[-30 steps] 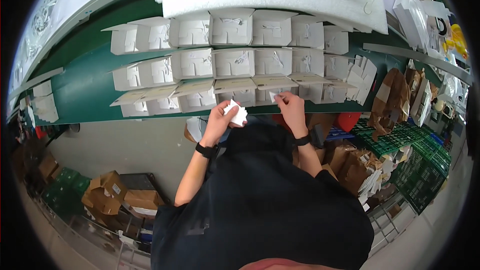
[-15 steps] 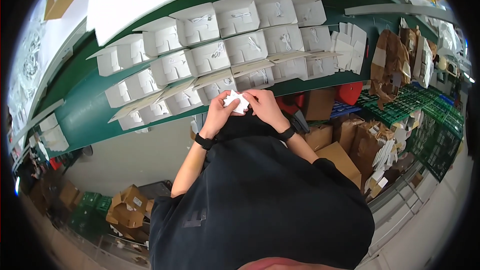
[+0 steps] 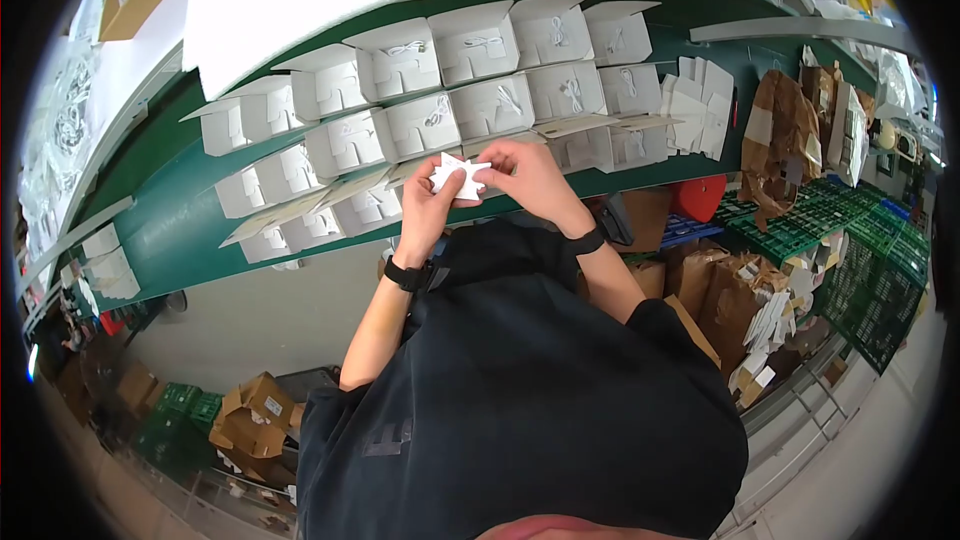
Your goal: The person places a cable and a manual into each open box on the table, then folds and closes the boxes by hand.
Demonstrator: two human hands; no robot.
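White pcs [image 3: 471, 186] btwn hands [image 3: 427, 208] [image 3: 527, 182] (L thumb [image 3: 451, 186] atop).

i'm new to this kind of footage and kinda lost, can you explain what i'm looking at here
There is no machine here: these are a person's own bare hands. Every picture comes from one wide fisheye camera on the person's head, looking down, so straight edges bend near the rim.

On the green table stand three rows of open white boxes, many with a white cable inside. A thick white sheet lies behind them, and white cardboard pieces at the right end.

The left hand holds a small bunch of white pieces. The right hand has its fingers at their edge; whether it grips one is unclear.
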